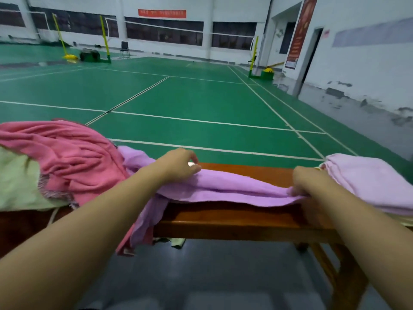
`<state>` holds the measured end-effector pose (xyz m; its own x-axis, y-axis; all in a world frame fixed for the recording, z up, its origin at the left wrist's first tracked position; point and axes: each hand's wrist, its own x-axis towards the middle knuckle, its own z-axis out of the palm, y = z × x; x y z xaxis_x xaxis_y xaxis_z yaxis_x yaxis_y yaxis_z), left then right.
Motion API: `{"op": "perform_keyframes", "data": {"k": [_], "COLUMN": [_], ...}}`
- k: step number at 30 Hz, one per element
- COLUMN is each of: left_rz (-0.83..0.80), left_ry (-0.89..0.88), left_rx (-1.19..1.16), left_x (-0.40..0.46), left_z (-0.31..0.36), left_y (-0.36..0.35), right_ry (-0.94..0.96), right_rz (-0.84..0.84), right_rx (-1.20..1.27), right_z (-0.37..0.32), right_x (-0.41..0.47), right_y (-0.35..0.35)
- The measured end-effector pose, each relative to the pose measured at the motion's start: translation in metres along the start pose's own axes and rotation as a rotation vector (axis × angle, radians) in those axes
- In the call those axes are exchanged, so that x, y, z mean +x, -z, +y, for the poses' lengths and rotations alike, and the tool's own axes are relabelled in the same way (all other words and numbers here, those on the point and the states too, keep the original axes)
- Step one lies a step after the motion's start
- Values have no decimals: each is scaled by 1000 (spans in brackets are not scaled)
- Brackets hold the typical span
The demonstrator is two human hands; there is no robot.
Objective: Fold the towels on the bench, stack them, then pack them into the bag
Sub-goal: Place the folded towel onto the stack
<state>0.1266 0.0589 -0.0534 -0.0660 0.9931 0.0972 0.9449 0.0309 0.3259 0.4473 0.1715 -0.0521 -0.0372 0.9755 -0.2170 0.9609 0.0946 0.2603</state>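
Note:
A lilac towel (232,189) lies stretched along the wooden bench (234,222), one end hanging off the front edge at the left. My left hand (178,165) pinches its far edge near the middle of the bench. My right hand (310,186) grips its right end in curled fingers. A folded lilac towel (371,182) sits on the bench's right end, on top of a pale folded one. At the left a rumpled pink towel (67,157) lies over a pale green towel (17,182). No bag is in view.
Beyond the bench spreads a green badminton court (201,97) with white lines, net posts (105,39) and a chair (125,49) far back. A white wall with a doorway (312,54) runs along the right. Grey floor (201,276) lies under the bench.

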Motion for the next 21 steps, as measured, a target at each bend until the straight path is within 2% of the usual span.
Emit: {"op": "perform_keyframes", "data": {"k": [1, 3, 6, 8, 10, 11, 15, 21], "left_rz": [-5, -34, -83, -138, -194, -215, -221, -302], "left_ry": [18, 57, 89, 73, 43, 32, -14, -142], "left_rx": [17, 49, 85, 79, 81, 109, 266, 271], "left_x": [1, 3, 2, -1, -4, -6, -9, -6], "left_z": [-1, -1, 3, 3, -1, -4, -10, 4], "left_y": [-2, -6, -17, -26, -36, -41, -52, -62], "right_ry": [-36, -12, 285, 534, 688, 702, 537, -48], "right_rz": [-42, -9, 184, 139, 28, 5, 74, 68], "right_rx": [-75, -34, 438, 647, 599, 527, 346, 398], "right_z": [1, -8, -36, -57, -69, -71, -55, -7], "right_x": [1, 4, 8, -5, -11, -9, 1, 12], "right_y": [-1, -1, -7, -15, -31, -39, -53, -68]}}
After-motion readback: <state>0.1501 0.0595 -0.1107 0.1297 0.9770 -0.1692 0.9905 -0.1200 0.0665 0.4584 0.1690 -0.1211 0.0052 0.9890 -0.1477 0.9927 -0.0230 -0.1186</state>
